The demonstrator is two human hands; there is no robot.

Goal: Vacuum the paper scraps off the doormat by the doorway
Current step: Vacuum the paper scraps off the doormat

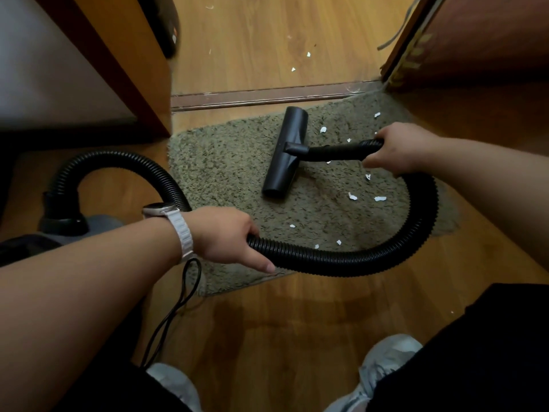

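Observation:
A shaggy grey-green doormat (225, 162) lies before the door threshold. Several white paper scraps (352, 196) dot its right half. The black vacuum nozzle head (285, 153) rests flat on the mat's middle. My right hand (398, 150) grips the hose end just behind the nozzle. From there the black ribbed hose (416, 230) loops toward me and runs left. My left hand (228, 236), with a white watch on the wrist, holds the hose lower down, the forefinger pointing out along it.
The vacuum body (64, 224) sits at the left on the wooden floor, its cord (178, 307) trailing toward me. A wooden door frame (118, 66) stands left and an open door (463, 43) right. More scraps (293, 69) lie beyond the threshold (261, 96). My shoes (389, 364) are at the bottom.

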